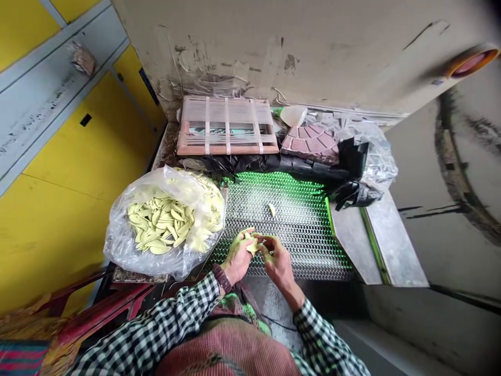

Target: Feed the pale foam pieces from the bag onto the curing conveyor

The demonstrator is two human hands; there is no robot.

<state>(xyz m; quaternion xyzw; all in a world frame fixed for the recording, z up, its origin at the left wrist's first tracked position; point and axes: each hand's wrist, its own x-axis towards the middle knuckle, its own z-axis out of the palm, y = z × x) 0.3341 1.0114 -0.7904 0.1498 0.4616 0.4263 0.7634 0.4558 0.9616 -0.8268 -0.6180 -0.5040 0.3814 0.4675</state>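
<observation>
My left hand [238, 257] is closed around a few pale yellow petal-shaped pieces [252, 245], held above the near part of a metal mesh belt [305, 230]. The fingertips of my right hand [278, 260] pinch at the right edge of these same pieces. One single crescent-shaped piece [272, 210] lies on the mesh beyond my hands. To the left sits an open clear plastic bag [121, 245], heaped with many more such pieces [162, 222].
Behind the belt lie a wooden frame wrapped in white strips [229, 149], a pink segmented slab [311, 142] and black plastic sheeting [354, 156]. Flat metal plates [395, 240] flank the belt's right side. Yellow panels [78, 172] stand at left, a stained wall [313, 62] behind.
</observation>
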